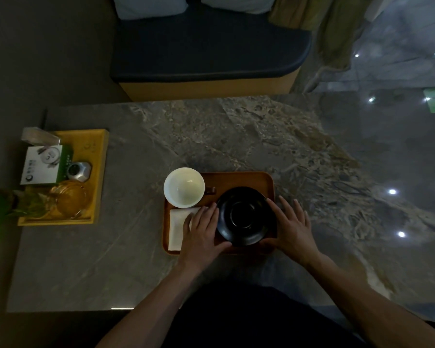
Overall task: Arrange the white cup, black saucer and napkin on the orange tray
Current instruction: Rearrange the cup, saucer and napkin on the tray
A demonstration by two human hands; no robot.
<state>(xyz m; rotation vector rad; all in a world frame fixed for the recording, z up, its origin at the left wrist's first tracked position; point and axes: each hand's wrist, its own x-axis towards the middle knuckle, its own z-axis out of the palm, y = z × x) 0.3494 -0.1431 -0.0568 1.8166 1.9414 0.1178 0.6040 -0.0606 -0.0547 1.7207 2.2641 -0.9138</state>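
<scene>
Orange tray (239,178) on marble counter (136,247), carrying white cup (184,187) at far left, napkin (177,228) at near left, black saucer (245,216) at right, flanked by left hand (202,228) and right hand (290,226), fingers spread flat, touching its rim.

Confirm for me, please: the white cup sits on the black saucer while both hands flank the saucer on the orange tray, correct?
Not quite. In the head view the white cup sits beside the black saucer, at the orange tray's far-left corner. The left hand and right hand do flank the saucer.
</scene>
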